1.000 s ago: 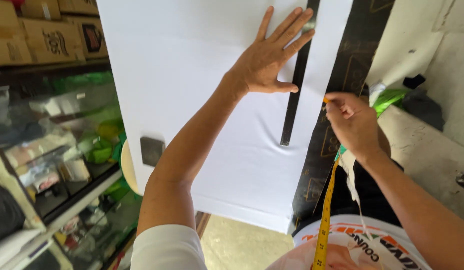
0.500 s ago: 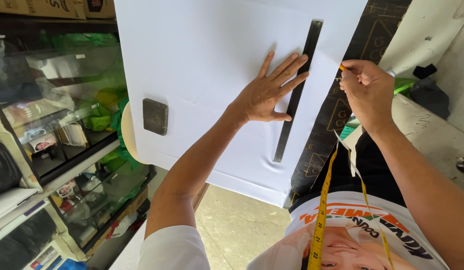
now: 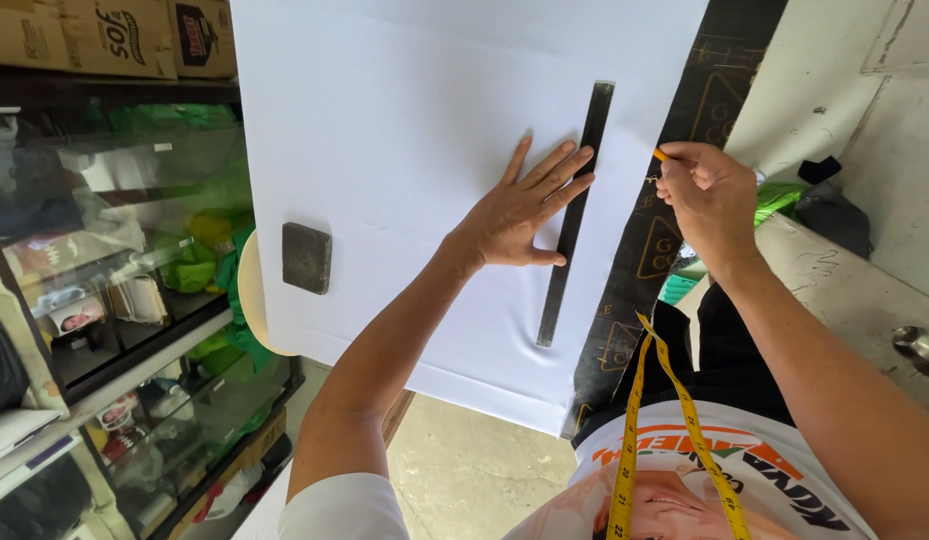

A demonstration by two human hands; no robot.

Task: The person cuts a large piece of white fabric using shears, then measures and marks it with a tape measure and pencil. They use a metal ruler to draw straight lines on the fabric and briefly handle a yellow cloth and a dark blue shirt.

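Smooth matt white paper sheet, dark metal ruler

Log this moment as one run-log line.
left hand: flat on white sheet, fingertips pinning dark ruler | right hand: pinching orange pencil near ruler | dark square weight: on sheet, left

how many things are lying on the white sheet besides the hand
2. A long dark ruler lies near the sheet's right edge, under the left hand's fingertips. A dark square block sits near the left edge. None seem hidden.
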